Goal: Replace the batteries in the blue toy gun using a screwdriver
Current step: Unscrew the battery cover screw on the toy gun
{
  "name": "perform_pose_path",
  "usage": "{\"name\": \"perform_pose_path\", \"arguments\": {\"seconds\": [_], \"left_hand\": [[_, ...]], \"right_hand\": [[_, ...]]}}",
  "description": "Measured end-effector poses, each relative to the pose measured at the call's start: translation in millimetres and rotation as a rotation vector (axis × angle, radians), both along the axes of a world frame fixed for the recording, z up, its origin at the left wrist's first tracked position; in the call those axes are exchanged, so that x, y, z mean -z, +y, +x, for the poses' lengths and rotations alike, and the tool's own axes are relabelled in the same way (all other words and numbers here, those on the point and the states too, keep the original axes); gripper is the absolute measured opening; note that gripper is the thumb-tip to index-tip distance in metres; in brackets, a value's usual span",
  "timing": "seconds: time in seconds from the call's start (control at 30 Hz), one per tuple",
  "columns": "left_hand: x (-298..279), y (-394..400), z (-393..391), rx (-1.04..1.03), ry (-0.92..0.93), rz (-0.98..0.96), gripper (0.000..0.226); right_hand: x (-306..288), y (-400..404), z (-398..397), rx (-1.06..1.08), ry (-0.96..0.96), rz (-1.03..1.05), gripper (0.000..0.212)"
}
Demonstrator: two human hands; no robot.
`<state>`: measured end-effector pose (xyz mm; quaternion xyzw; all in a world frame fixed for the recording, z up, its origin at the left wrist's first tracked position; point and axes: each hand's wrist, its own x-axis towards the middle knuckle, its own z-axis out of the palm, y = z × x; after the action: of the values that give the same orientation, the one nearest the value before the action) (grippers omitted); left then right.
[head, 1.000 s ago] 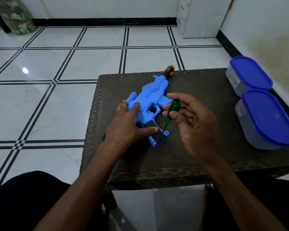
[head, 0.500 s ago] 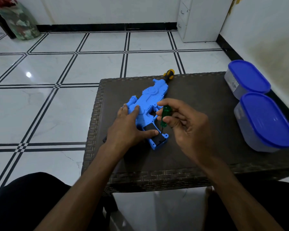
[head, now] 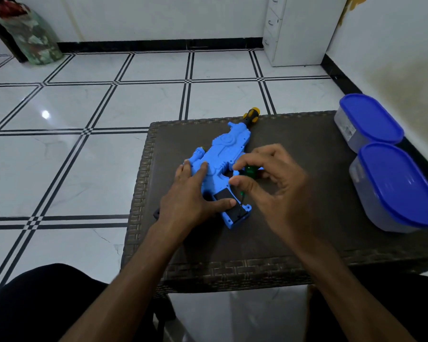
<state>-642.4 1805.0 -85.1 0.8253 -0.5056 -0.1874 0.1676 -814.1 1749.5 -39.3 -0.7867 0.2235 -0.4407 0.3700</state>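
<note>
- right hand (head: pixel 277 191): fingers (head: pixel 242 160) pinch the green handle of a small screwdriver (head: pixel 250 172); its thin shaft slants down to the black cover (head: pixel 229 206) on the gun's grip, where the tip meets the cover's right edge.
- left hand (head: pixel 190 196): lies flat on the gun (head: pixel 220 154), fingers straight and spread over the body, thumb (head: pixel 223 203) stretched across the black cover, pressing it down; it grasps nothing.
- the gun is blue and lies on its side on the dark woven tabletop (head: pixel 294 243), near the left-centre; its grip end points toward the person, its barrel away toward the far edge.
- a yellow and black tip (head: pixel 251 114) sticks out at the barrel end, right at the far rim of the tabletop.
- a small dark piece (head: pixel 156 214) shows at the left edge of the tabletop, just beside the left wrist; what it is i cannot tell.
- two clear tubs with blue lids (head: pixel 403 186) sit at the right edge of the tabletop, one behind the other, touching, well apart from the gun.
- beyond: white floor tiles (head: pixel 84 156) with black lines, a white cabinet (head: pixel 299 28) by the wall.
</note>
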Motion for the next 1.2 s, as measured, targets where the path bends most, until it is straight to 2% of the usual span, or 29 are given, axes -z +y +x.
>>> {"name": "perform_pose_path", "arguments": {"seconds": [0.1,0.23,0.43,0.6,0.77,0.9,1.0,1.13,1.2], "left_hand": [[0.7,0.2,-0.1,-0.006,0.012,-0.01,0.112],[1.7,0.9,0.0,-0.012,0.021,-0.012,0.113],[-0.5,0.7,-0.3,0.01,0.023,-0.013,0.11],[-4.6,0.9,1.5,0.048,0.031,0.06,0.117],[-5.3,-4.2,4.1,0.067,0.042,0.125,0.125],[-4.9,-4.3,0.5,0.061,0.08,0.105,0.125],[-4.8,-4.4,-2.0,0.051,0.116,0.067,0.122],[-2.6,-4.7,-3.3,0.048,0.109,0.051,0.121],[-0.9,-4.5,-3.1,0.041,0.109,0.049,0.121]], "right_hand": [[0.2,-2.1,-0.7,-0.031,-0.025,0.0,0.016],[-0.4,0.6,-4.6,-0.144,-0.042,0.132,0.034],[-0.7,4.2,-6.4,-0.136,0.012,0.053,0.018],[-0.6,0.3,-6.8,-0.062,0.002,0.018,0.019],[-2.0,2.9,-8.4,-0.124,-0.043,0.113,0.039],[0.3,3.4,-10.8,-0.124,-0.033,0.112,0.021],[-0.9,3.3,-11.5,-0.081,-0.019,0.036,0.014],[0.2,1.8,-8.9,-0.009,-0.026,-0.027,0.013],[0.1,2.3,-8.2,-0.041,-0.039,-0.002,0.02]]}}
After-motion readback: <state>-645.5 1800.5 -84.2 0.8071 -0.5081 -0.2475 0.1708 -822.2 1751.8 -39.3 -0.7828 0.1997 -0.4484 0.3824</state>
